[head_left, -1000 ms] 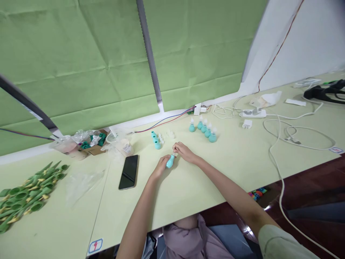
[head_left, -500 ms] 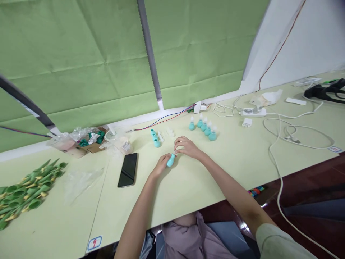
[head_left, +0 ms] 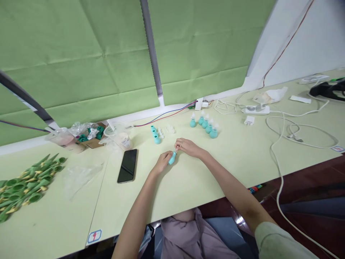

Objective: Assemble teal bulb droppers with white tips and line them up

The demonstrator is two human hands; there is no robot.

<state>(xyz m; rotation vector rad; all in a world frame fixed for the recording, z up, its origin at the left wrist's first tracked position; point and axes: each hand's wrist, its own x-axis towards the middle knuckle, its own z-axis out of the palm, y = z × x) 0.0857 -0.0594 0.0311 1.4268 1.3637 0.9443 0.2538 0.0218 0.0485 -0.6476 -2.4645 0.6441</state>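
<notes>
My left hand [head_left: 162, 160] is closed around a small teal squeeze bulb [head_left: 172, 158], which is tilted with its neck toward my right hand. The fingers of my right hand [head_left: 186, 146] are pinched together at the bulb's mouth; what they hold there is too small to make out. Just beyond my hands stand several teal bulbs with open mouths [head_left: 156, 139]. Beside them lie small whitish translucent tips [head_left: 170, 128]. Farther right, several teal bulbs [head_left: 213, 133] stand upright with clear pointed tips on top.
A black phone [head_left: 127, 166] lies left of my hands. Behind it are a plastic cup [head_left: 124, 141] and a cardboard box [head_left: 94, 143] of green pieces. Green flower-like parts [head_left: 29, 187] are piled at far left. A power strip [head_left: 257, 109] and white cables lie at right.
My right hand's fingers have closed in on the bulb's mouth. My left hand still holds the bulb, now covering more of it. The view has shifted slightly.
</notes>
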